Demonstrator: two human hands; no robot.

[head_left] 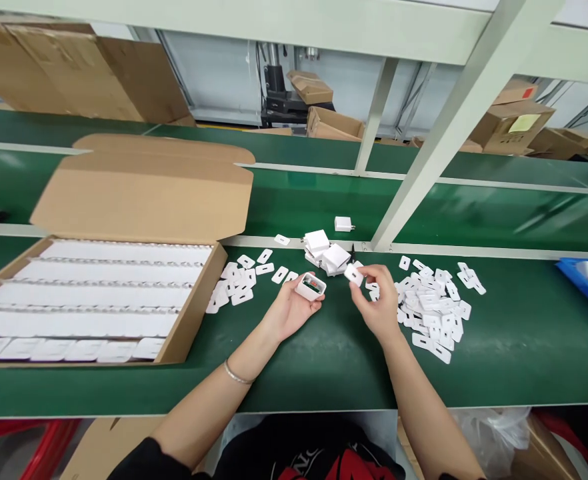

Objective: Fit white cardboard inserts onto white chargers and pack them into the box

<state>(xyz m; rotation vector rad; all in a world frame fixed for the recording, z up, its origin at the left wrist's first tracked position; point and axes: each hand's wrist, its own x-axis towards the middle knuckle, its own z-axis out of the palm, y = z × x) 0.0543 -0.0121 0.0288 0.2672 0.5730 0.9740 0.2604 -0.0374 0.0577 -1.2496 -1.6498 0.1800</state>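
Observation:
My left hand (294,310) is closed round a white charger housing (311,287), its end uncovered so the green circuit board shows inside. Between the thumb and fingers of my right hand (378,300) is a small white end cap (353,274) with a dark slot. The two parts are held apart above the green bench. Just behind them lies a small pile of white chargers (335,257). A heap of loose end caps (431,303) spreads to the right of my right hand, and a smaller scatter of caps (239,280) lies left of my left hand.
An open cardboard box (194,307) with rows of white pieces stands on the left. One charger (343,224) sits behind the pile. A slanting pale metal post (424,153) rises at the bench's back. A blue tray (581,280) is at the far right.

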